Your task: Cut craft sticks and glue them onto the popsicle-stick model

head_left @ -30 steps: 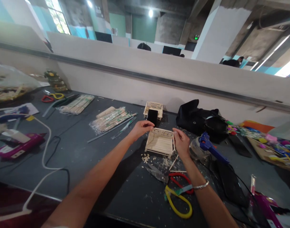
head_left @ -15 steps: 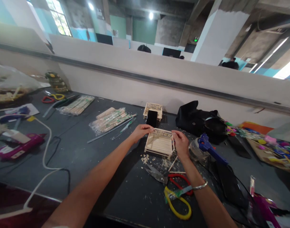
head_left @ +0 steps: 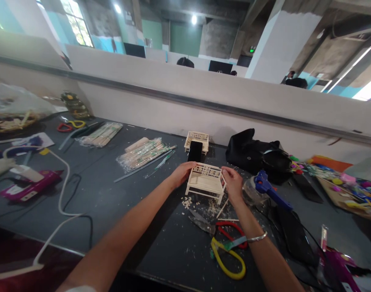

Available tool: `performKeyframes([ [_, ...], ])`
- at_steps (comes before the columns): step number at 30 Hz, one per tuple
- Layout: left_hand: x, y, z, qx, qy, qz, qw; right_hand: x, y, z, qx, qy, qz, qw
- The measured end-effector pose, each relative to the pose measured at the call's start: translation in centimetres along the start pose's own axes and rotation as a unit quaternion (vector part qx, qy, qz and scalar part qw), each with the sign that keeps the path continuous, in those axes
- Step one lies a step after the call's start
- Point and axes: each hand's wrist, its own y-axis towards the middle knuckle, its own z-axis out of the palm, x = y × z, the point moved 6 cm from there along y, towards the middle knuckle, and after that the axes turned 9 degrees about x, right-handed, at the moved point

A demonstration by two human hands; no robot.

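Note:
A miniature bench (head_left: 206, 182) of pale wooden sticks, with a latticed backrest and a slatted seat, faces me. My left hand (head_left: 183, 175) is closed on its left back corner, the thumb hidden behind the fingers. On the other side, my right hand (head_left: 233, 184) grips the right end near the top of the backrest. A black phone (head_left: 195, 151) leans against a second small stick bench (head_left: 197, 138) just behind. Below the held bench lie bits of cut stick (head_left: 188, 202) and scissors (head_left: 229, 247) with one red and one yellow handle.
Bagged wooden sticks (head_left: 144, 156) lie left of the phone. A blue glue gun (head_left: 272, 190) rests by a clear jar at right, near a black bag (head_left: 255, 150). White cable (head_left: 63, 186) crosses the table (head_left: 121, 219) at left. A low partition (head_left: 149, 109) bounds the back.
The bench has tipped between my hands, so its backrest lattice and front legs show more and its seat looks shallower. Both hands keep their hold. The view has shifted slightly.

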Motion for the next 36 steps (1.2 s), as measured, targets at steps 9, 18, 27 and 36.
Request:
performKeyframes([
  [9, 1.1, 0.4, -0.5, 0.016, -0.078, -0.010, 0.997, 2.6, -1.9, -1.2, -0.008, -0.090, -0.020, 0.996],
  [18, 0.7, 0.2, -0.2, -0.029, -0.075, 0.016, 0.997, 10.8, -8.9, -9.4, -0.080, -0.492, -0.219, 0.839],
  [27, 0.0, -0.2, 0.1, -0.026, -0.077, 0.048, 0.995, 4.8, -7.0, -12.8, -0.069, -0.539, -0.133, 0.829],
  [36, 0.2, 0.1, 0.1, -0.002, -0.080, 0.046, 0.996, 9.2, -7.3, -10.5, -0.107, -0.437, -0.239, 0.861],
])
